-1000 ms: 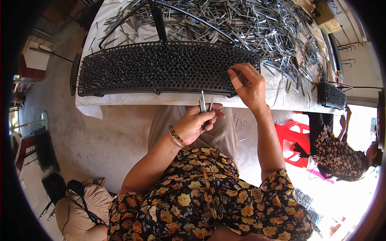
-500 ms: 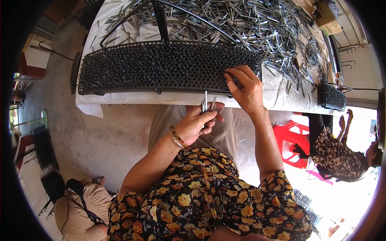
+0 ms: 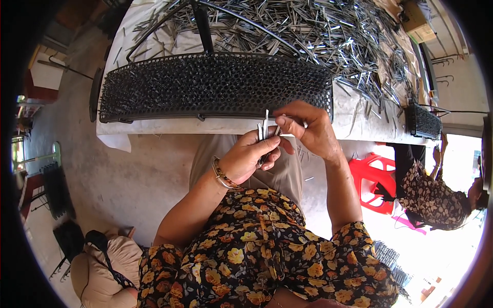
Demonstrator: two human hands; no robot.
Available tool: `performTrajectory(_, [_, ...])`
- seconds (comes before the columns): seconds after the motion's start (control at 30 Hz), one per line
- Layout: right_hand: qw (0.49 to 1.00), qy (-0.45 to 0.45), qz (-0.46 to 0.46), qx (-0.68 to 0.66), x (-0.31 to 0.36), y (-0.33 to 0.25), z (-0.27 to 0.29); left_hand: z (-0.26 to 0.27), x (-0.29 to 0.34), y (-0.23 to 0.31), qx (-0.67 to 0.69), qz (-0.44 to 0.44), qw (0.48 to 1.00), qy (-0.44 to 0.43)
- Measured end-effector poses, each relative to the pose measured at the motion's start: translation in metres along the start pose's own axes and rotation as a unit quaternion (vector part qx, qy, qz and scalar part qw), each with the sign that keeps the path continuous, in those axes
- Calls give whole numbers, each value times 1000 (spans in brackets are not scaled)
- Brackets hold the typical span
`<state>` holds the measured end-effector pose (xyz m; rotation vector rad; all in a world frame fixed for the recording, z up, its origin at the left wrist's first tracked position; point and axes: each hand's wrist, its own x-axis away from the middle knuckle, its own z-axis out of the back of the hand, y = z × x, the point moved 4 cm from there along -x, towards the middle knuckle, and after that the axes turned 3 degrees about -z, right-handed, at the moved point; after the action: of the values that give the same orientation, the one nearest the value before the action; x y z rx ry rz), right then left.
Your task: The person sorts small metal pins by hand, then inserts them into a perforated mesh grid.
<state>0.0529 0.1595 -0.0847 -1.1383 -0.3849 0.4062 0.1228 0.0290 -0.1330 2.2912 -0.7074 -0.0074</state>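
My left hand is closed round a small bundle of thin metal strips, whose ends stick up past the thumb. Beside it, my right hand has its thumb and fingers pinched at the tip of one strip, partly hidden behind the fingers. Just beyond both hands lies a long black perforated panel at the table's front edge. Dark pieces stand in many of its holes, while holes toward its right end and near edge show bare. A black metal frame rises behind it.
A heap of loose metal strips covers the back of the white-covered table. Another black panel sits at the right corner. A red plastic stool and a co-worker are at right; another person is at lower left.
My right hand has come off the panel's right end, moving left and nearer to the strips in my left hand. The left hand has stayed nearly in place, still holding its bundle.
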Motion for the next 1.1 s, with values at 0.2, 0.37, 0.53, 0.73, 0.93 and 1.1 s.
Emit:
performTrajectory(0.2, [980,190,-35,-53,2,8,31,5,-6,-10,-7,57,998,22])
performTrajectory(0.37, [951,292,61,83,-10,11,39,-5,-19,-13,-17,52,998,25])
performTrajectory(0.53, [932,280,142,181,-15,17,26,2,-17,-16,10,55,998,42])
performTrajectory(0.73, [888,279,163,326,-13,8,18,-2,-10,-12,12,85,995,60])
performTrajectory(0.93, [898,284,165,294,-15,12,18,-1,-12,-10,-43,42,998,20])
performTrajectory(1.1, [883,274,172,340,-16,4,16,-6,-12,-6,-78,41,996,3])
